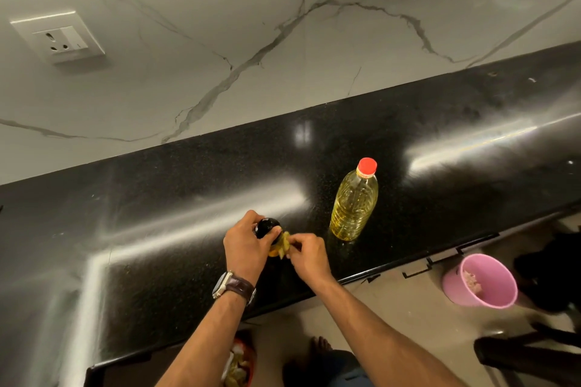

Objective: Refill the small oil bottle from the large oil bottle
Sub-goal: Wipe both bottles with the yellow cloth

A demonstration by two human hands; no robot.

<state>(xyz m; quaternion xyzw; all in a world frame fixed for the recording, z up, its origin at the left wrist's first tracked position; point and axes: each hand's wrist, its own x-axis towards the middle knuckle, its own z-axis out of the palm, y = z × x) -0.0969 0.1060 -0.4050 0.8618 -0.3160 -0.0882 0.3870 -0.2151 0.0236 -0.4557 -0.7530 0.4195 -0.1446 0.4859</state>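
Note:
The small oil bottle [280, 247] stands on the black counter [157, 229], mostly hidden by my hands; its black cap [266, 225] and a bit of yellow body show. My left hand [248, 245] grips the black cap from above. My right hand [306, 256] holds the bottle's side with its fingertips. The large oil bottle [353, 204], clear plastic full of yellow oil with a red cap [367, 165], stands upright to the right, untouched.
A marble wall with a white socket [59, 38] rises behind the counter. On the floor stand a pink bucket [481, 281] at the right and a bag of items [239, 364] below the counter edge. A dark object lies at far right.

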